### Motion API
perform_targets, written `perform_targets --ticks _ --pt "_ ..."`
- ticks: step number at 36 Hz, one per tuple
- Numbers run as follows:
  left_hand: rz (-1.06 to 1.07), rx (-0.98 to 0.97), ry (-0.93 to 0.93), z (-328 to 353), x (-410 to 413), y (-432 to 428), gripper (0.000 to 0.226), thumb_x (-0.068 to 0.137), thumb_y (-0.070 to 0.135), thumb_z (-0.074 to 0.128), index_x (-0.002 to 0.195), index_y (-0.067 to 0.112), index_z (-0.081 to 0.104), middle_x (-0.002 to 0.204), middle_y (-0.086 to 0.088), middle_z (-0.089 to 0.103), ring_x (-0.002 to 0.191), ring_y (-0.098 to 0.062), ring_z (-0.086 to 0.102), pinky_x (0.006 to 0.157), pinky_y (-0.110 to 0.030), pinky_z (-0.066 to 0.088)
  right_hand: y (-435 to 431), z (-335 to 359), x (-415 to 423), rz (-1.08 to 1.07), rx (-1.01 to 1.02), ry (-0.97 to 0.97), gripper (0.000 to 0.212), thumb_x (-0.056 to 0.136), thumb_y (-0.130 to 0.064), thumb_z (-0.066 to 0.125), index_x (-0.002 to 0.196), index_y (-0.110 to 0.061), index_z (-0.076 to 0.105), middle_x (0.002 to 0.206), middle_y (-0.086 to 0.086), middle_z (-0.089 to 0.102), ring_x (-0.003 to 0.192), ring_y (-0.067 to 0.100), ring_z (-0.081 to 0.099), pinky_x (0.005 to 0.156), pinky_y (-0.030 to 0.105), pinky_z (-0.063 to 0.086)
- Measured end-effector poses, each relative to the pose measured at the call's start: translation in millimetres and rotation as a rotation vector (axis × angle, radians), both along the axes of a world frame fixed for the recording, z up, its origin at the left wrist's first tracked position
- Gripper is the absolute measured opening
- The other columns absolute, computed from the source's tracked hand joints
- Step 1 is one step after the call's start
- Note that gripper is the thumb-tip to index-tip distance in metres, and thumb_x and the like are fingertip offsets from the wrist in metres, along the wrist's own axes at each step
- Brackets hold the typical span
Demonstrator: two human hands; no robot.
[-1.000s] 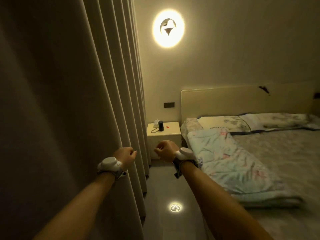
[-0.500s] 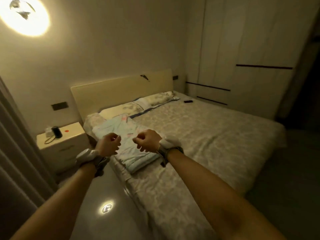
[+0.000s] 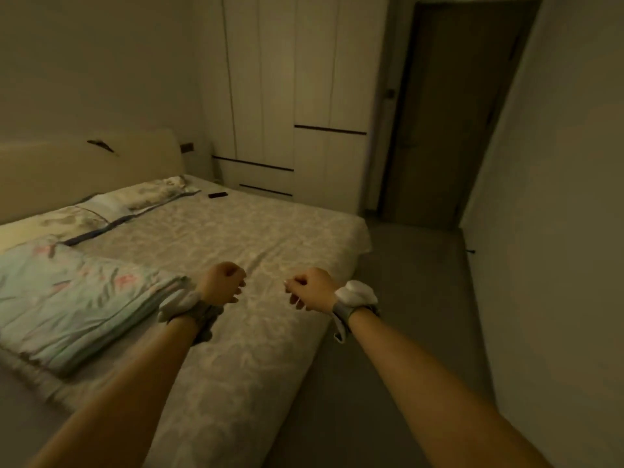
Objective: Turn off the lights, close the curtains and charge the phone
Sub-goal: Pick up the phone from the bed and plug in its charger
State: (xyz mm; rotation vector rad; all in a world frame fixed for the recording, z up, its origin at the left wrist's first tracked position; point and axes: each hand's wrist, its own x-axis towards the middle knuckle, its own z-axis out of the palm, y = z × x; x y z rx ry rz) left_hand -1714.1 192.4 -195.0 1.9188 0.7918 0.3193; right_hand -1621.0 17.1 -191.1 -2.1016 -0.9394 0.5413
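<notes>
The wide bed with its pale patterned cover [image 3: 236, 251] fills the dim room before me, its cream headboard [image 3: 84, 170] against the wall. Beyond it stand tall white wardrobe doors [image 3: 304, 96] and a dark doorway [image 3: 449, 123]. A folded light-blue floral quilt [image 3: 71, 298] lies on the bed's near left. My left hand [image 3: 221, 285] and right hand [image 3: 312, 288] hover over the bed, both curled into loose fists, holding nothing. The small black phone [image 3: 217, 195] lies at the bed's far edge near the pillows.

You see a matt, crinkled cloth bedspread [image 3: 216, 238], a soft floral quilt [image 3: 67, 298], and smooth matt wardrobe doors [image 3: 314, 79].
</notes>
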Motion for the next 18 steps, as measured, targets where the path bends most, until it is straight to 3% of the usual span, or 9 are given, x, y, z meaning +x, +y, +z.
perform_targets --ticks 5,8,13,18 --pt "-0.071 0.01 -0.03 -4 42 -48 0.017 0.095 0.02 0.049 0.092 0.008 0.06 0.08 -0.005 0.061 0.076 -0.024 0.059 0.073 -0.037 0.053 -55 -12 36 -0.071 -0.036 0.01 0.031 0.096 -0.035 0.046 0.076 -0.016 0.059 0.069 -0.003 0.061 0.062 0.012 0.059 0.069 0.033 0.053" --pt "-0.13 0.021 -0.024 -5 66 -69 0.017 0.095 0.021 0.048 0.091 0.01 0.06 0.088 -0.009 0.062 0.082 -0.026 0.059 0.079 -0.041 0.054 -80 -11 54 -0.113 -0.019 0.003 0.034 0.097 -0.032 0.046 0.066 -0.019 0.054 0.073 0.003 0.061 0.058 0.01 0.056 0.058 0.023 0.048" --pt "-0.222 0.07 0.073 -2 103 -82 0.021 0.096 0.023 0.048 0.098 0.008 0.061 0.086 -0.003 0.06 0.085 -0.022 0.058 0.079 -0.034 0.053 -93 -18 85 -0.16 0.004 0.021 0.032 0.097 -0.027 0.047 0.066 -0.021 0.053 0.065 -0.002 0.058 0.056 0.008 0.055 0.054 0.02 0.043" --pt "-0.32 0.076 0.167 -3 156 -68 0.023 0.094 0.025 0.05 0.108 0.011 0.061 0.096 -0.003 0.059 0.091 -0.019 0.058 0.078 -0.03 0.054 -86 -27 133 -0.2 0.016 0.02 0.03 0.096 -0.027 0.049 0.066 -0.022 0.055 0.066 -0.002 0.061 0.058 0.008 0.059 0.052 0.017 0.045"
